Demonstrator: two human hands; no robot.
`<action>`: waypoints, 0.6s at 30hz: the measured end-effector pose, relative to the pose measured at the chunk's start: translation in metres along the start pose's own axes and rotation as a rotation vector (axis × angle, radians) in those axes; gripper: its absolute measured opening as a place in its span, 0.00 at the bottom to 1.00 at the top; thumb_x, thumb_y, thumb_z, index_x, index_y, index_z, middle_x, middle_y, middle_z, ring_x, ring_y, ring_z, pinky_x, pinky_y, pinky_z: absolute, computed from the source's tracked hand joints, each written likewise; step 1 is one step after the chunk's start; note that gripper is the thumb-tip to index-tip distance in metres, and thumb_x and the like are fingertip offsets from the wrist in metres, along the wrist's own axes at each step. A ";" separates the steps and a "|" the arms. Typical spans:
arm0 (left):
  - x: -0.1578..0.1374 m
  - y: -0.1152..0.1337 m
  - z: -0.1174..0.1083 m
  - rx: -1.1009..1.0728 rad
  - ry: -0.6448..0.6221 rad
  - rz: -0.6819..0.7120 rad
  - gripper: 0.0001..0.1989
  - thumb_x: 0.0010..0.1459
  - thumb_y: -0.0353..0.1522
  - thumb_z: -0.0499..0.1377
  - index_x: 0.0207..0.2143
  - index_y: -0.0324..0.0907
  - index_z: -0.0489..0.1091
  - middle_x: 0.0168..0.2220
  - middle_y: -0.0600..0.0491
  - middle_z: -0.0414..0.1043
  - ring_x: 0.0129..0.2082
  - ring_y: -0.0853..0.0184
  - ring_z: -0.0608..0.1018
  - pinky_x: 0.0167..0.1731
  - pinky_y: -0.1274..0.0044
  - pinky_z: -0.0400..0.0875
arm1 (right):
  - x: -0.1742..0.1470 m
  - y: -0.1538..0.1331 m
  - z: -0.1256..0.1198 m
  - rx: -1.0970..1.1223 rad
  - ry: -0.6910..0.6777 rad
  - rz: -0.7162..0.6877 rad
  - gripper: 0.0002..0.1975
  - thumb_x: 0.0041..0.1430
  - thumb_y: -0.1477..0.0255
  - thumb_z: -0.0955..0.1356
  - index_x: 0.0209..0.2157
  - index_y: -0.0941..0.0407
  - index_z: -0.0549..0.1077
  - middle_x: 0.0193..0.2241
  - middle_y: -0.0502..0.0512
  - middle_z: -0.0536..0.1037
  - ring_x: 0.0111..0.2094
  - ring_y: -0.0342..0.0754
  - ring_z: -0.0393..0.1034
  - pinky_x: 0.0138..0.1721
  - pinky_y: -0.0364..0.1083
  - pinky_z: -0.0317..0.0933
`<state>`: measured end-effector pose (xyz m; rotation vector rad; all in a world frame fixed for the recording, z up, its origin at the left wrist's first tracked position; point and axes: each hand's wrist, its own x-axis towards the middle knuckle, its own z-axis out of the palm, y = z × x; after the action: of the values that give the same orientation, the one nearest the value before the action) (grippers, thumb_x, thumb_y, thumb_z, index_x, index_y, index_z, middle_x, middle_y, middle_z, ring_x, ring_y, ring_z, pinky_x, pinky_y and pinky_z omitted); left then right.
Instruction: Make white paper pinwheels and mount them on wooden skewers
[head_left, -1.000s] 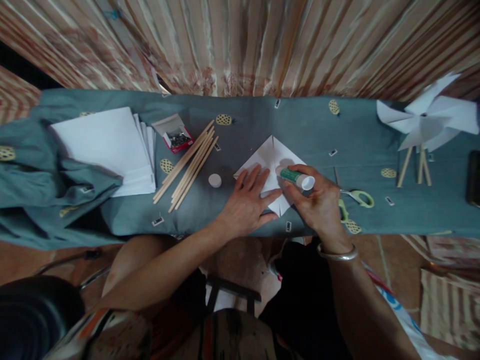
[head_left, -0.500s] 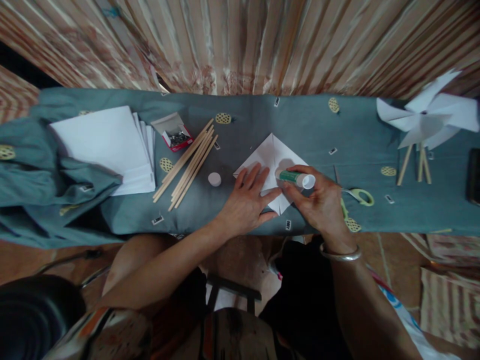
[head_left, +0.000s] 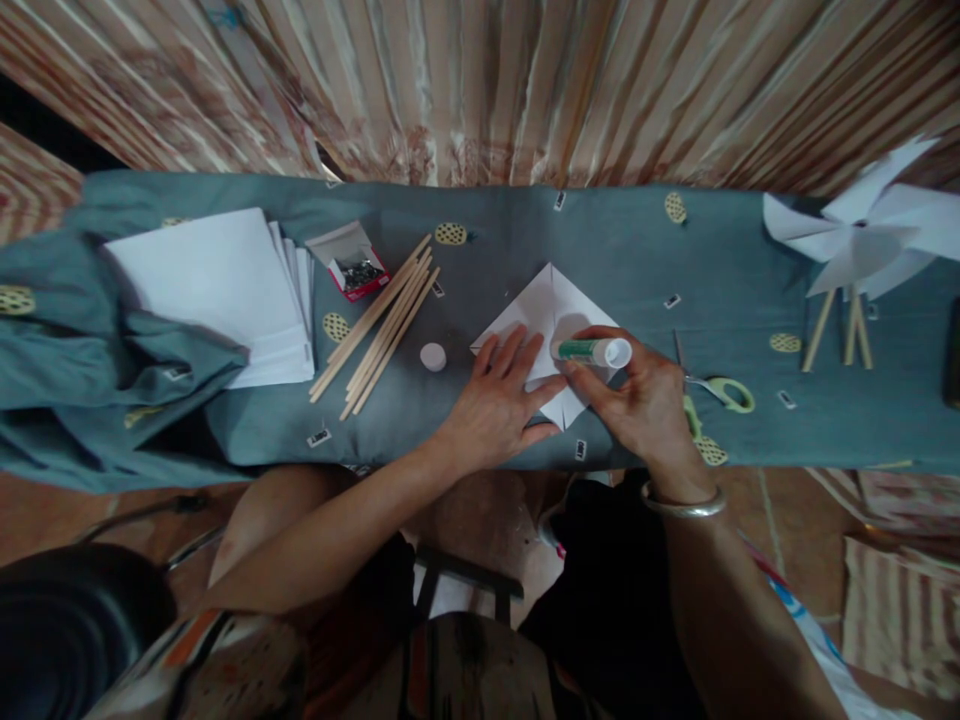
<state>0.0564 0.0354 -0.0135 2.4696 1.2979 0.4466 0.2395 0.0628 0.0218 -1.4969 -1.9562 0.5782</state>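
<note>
A square of creased white paper (head_left: 564,288) lies cornerwise on the cloth in front of me. My left hand (head_left: 504,395) rests flat over its near left part, fingers spread. In my right hand (head_left: 646,400) is a green and white glue stick (head_left: 592,352), held tilted with its tip down at the middle of the paper. The tip itself is hidden by the fingers and tube. A round white cap (head_left: 433,357) lies left of the paper. Scissors with light green handles (head_left: 729,394) lie just right of my right hand, partly covered by it.
Several wooden sticks (head_left: 390,330) lie left of the cap, near an open small box of metal pins (head_left: 356,270). A stack of white paper (head_left: 210,290) sits farther left. Paper pinwheels on sticks (head_left: 861,225) are at the right. A patterned green cloth (head_left: 495,215) covers the table.
The whole view has shifted slightly. Both hands keep nearly the same place on the paper, with the glue stick still at its middle.
</note>
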 end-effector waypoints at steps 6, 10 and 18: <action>-0.001 -0.001 0.001 0.031 0.011 0.011 0.31 0.56 0.48 0.62 0.60 0.49 0.65 0.69 0.42 0.50 0.69 0.44 0.50 0.64 0.48 0.47 | 0.003 0.000 0.002 -0.013 0.005 -0.025 0.12 0.57 0.65 0.70 0.43 0.54 0.75 0.37 0.55 0.83 0.36 0.52 0.78 0.40 0.51 0.69; 0.000 0.000 0.001 0.043 0.014 0.013 0.31 0.56 0.49 0.62 0.59 0.49 0.65 0.69 0.43 0.50 0.69 0.44 0.51 0.64 0.48 0.47 | 0.004 0.001 0.002 -0.032 -0.008 -0.031 0.13 0.58 0.64 0.69 0.43 0.54 0.75 0.36 0.55 0.83 0.31 0.50 0.76 0.35 0.50 0.69; -0.001 0.000 0.001 0.049 0.024 0.023 0.30 0.56 0.49 0.61 0.58 0.48 0.66 0.68 0.42 0.52 0.69 0.44 0.52 0.63 0.48 0.48 | 0.006 -0.001 0.006 -0.084 0.007 -0.063 0.12 0.59 0.64 0.69 0.42 0.54 0.75 0.34 0.54 0.83 0.30 0.49 0.76 0.33 0.47 0.68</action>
<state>0.0563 0.0348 -0.0149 2.5288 1.3065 0.4572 0.2335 0.0687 0.0191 -1.4791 -2.0373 0.4681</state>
